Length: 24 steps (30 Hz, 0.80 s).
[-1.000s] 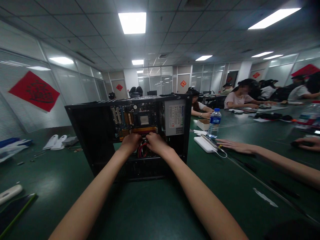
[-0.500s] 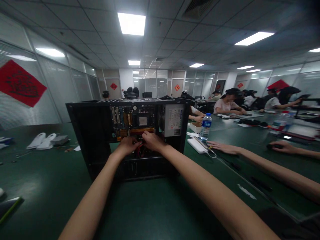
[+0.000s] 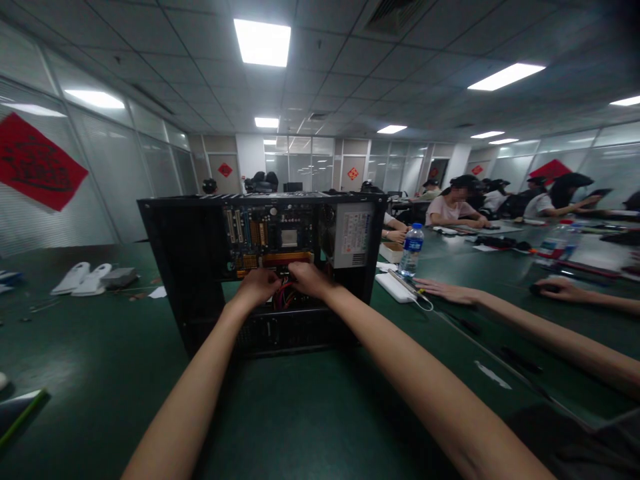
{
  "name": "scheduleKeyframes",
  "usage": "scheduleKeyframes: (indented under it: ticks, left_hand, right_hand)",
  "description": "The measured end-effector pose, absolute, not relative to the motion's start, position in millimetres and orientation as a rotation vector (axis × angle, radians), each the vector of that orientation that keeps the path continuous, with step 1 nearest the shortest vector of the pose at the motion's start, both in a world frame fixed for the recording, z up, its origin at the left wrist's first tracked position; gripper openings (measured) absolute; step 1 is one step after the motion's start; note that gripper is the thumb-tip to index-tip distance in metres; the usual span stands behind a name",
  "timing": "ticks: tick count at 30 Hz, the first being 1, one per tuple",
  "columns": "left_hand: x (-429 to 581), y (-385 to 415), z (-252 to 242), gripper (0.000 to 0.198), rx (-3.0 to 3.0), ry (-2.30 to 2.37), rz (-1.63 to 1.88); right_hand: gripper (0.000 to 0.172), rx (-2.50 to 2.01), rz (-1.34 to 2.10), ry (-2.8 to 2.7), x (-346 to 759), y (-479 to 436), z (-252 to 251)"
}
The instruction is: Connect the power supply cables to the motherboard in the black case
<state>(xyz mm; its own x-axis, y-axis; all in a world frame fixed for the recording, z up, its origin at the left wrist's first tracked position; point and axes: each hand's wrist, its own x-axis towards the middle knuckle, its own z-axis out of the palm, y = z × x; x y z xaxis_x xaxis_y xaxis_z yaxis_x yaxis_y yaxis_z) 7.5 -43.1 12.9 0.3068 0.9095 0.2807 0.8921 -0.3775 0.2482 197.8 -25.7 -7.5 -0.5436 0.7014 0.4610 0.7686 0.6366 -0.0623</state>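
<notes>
A black computer case (image 3: 180,267) stands upright with its open side towards me, showing the motherboard (image 3: 305,223) and the silver power supply (image 3: 353,233). Both hands reach in at the lower edge of the board. My left hand (image 3: 257,287) has its fingers bent and pinched at a bundle of red and yellow cables (image 3: 285,293). Close beside it, my right hand (image 3: 311,279) is also closed at the top of these cables, knuckles facing up. The fingertips and the cable ends are partly hidden. Just above lie the orange-yellow memory slots (image 3: 287,258).
On the green table (image 3: 300,413), a water bottle (image 3: 411,250), a small box (image 3: 391,252) and a white power bank (image 3: 395,288) stand to the right. A neighbour's hand (image 3: 445,292) rests beside them. White slipper-like objects (image 3: 90,280) and a grey block (image 3: 119,277) lie left.
My hands have moved slightly apart, and more of the cable bundle shows between them. The case appears shifted a little to the right in view.
</notes>
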Motion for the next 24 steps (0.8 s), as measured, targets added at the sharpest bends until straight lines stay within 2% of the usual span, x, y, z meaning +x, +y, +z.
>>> scheduleKeyframes:
  ticks: [24]
  left_hand:
    - [9.3,-40.4,12.5,0.032,2.474,1.741,0.612]
  right_hand:
    - [0.019,-1.218,-0.213,-2.464,194.0,-33.7,-0.6]
